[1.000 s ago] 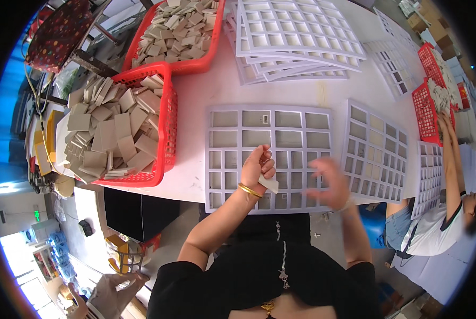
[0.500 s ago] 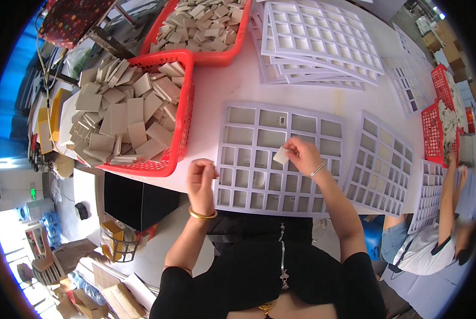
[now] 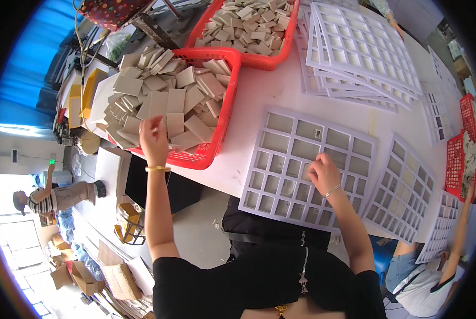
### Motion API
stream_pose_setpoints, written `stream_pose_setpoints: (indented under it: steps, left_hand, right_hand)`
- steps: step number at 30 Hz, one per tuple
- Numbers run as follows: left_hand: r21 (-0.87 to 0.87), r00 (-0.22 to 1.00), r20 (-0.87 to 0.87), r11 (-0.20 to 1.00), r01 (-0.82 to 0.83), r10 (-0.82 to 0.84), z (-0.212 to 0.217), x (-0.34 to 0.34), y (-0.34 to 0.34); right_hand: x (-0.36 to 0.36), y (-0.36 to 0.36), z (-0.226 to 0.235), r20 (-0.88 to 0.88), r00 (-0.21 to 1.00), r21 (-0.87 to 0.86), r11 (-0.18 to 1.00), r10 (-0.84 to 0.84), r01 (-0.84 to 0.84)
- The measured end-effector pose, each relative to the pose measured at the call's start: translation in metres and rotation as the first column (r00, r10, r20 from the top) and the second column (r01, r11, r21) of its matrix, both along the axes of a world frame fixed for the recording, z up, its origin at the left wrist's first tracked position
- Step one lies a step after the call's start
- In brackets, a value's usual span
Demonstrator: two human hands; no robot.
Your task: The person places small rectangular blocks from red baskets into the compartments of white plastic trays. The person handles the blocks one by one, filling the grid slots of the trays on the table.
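My left hand [image 3: 154, 141] is over the near red basket [image 3: 228, 114], at the front of its heap of pale beige tiles [image 3: 160, 102]. Its fingers are bent together, and I cannot make out whether a tile is between them. Above the middle of a light lilac grid frame [image 3: 254, 157] is my right hand [image 3: 324, 173], thumb and fingers pinched. Anything in that pinch is hidden. The frame lies on the table before me, with larger openings along its far side and smaller ones nearer; grey panels show in them.
A second red basket [image 3: 272, 61] of smaller tiles stands behind the first. Stacked grid frames [image 3: 363, 56] lie at the back right, and another frame [image 3: 400, 189] sits to the right. A co-worker's arm [image 3: 457, 234] reaches toward red baskets [image 3: 455, 165] at far right.
My left hand has moved from beside the frame to the basket's tiles. The pale tile that showed in my right fingers is no longer visible. The view has shifted leftward.
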State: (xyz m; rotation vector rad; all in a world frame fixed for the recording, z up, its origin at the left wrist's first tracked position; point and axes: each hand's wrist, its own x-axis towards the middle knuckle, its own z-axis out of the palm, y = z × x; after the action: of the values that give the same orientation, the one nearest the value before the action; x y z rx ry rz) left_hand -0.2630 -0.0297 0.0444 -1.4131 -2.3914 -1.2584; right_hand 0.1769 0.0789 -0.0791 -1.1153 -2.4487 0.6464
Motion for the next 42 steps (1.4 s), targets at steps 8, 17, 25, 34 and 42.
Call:
stream_pose_setpoints:
  steps: [8,17,25,34,42]
  left_hand:
    - [-0.512,0.813,-0.546,0.848,-0.134,-0.201,-0.015,-0.057,0.082]
    - [-0.868,0.844,-0.384,0.457,-0.193,-0.374,-0.012,-0.048,0.126]
    - [-0.735,0.865,-0.287,0.673,0.076,-0.412,-0.010,-0.052,0.115]
    - [0.395,0.905,0.242,0.888,0.237,-0.349,0.040,0.015,0.112]
    - [0.148,0.555,0.591,0.754,0.640,-0.586,-0.006,0.208,0.072]
  right_hand:
    - [-0.001,-0.004,-0.011,0.141,0.989,0.129,0.992,-0.033,0.014]
    - [-0.001,-0.004,-0.015,0.192,0.979,0.114,0.992,-0.067,0.045]
    - [-0.001,-0.007,-0.020,0.206,0.974,0.173,0.983,-0.097,0.061]
    - [0.012,-0.007,-0.018,0.119,0.987,0.142,0.986,-0.106,0.089]
    - [-0.016,0.000,0.068,-0.725,0.645,-0.496,0.833,-0.243,-0.244]
